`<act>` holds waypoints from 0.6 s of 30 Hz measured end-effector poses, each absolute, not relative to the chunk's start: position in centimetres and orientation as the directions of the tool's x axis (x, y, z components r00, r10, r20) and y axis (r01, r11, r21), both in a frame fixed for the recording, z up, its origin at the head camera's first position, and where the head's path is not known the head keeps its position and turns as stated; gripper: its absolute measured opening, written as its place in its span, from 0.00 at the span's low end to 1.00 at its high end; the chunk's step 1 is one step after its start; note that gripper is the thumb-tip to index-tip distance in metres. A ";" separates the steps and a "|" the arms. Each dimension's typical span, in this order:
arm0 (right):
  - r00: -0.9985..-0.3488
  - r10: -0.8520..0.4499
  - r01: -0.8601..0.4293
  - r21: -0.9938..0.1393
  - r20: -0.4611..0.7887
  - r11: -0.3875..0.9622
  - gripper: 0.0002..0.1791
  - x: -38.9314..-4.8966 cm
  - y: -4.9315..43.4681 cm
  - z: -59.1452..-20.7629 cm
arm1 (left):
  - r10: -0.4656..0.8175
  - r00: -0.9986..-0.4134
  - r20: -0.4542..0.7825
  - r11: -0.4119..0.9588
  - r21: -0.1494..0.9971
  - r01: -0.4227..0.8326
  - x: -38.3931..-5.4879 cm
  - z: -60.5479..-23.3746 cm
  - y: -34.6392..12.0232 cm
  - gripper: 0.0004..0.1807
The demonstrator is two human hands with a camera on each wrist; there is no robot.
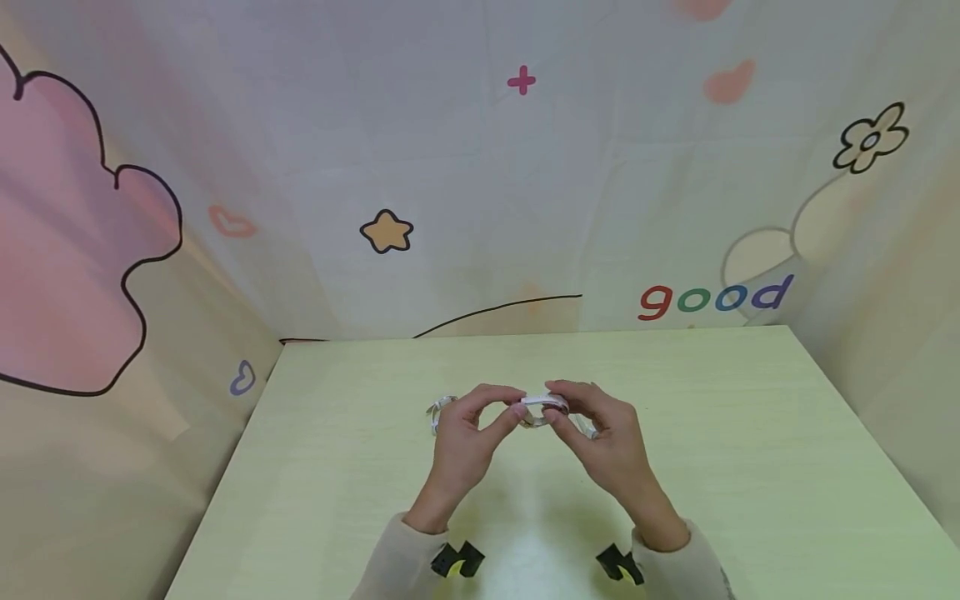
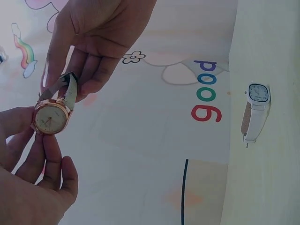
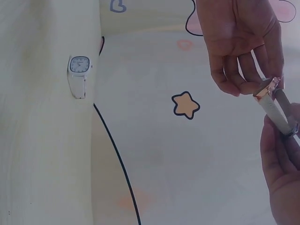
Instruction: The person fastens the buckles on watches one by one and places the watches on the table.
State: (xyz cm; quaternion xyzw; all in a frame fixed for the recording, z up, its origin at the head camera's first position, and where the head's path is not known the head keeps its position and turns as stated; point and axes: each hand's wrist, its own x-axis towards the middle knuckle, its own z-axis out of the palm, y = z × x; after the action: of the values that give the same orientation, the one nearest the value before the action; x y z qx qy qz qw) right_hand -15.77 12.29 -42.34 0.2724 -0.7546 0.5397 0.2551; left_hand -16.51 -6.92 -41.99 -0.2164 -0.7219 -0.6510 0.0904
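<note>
A wristwatch (image 2: 50,118) with a round rose-gold case and a pale strap is held up between both hands over the table. My left hand (image 1: 463,437) pinches it at the case, the dial showing between thumb and fingers in the left wrist view. At the other end my right hand (image 1: 613,433) pinches the strap (image 3: 276,115) close to its buckle. The strap is bent round into a loop. Fingers hide part of the buckle end.
Two more watches with white straps lie on the pale table (image 1: 720,467): a squarish one (image 2: 258,93) beyond my right hand and another squarish one (image 3: 79,65) beyond my left. A printed curtain (image 1: 465,150) hangs behind the table's far edge.
</note>
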 end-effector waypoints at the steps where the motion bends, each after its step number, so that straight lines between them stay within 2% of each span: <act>1: -0.725 -0.130 -0.683 -0.683 0.676 0.258 0.16 -15.7 12.3 -42.4 | 0.186 -0.895 0.406 0.048 0.906 0.420 -16.5 -42.0 -6.9 0.10; 6: -0.713 -0.122 -0.699 -0.686 0.690 0.204 0.14 -15.9 12.4 -42.6 | 0.188 -0.903 0.386 0.089 0.909 0.407 -16.5 -41.9 -7.1 0.10; 11: -0.701 -0.149 -0.710 -0.661 0.698 0.245 0.15 -16.0 12.5 -42.5 | 0.238 -0.900 0.365 0.157 0.900 0.407 -16.5 -41.8 -7.3 0.10; 18: -0.738 -0.142 -0.672 -0.702 0.659 0.234 0.14 -15.7 12.3 -42.6 | 0.235 -0.895 0.380 0.108 0.905 0.412 -16.5 -42.0 -7.0 0.11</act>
State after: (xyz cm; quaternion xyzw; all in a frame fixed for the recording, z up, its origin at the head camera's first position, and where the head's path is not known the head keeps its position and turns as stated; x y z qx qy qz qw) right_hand -15.67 12.26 -42.59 0.2721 -0.7486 0.5556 0.2385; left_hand -16.54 -7.05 -41.97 -0.2185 -0.7408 -0.6313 0.0703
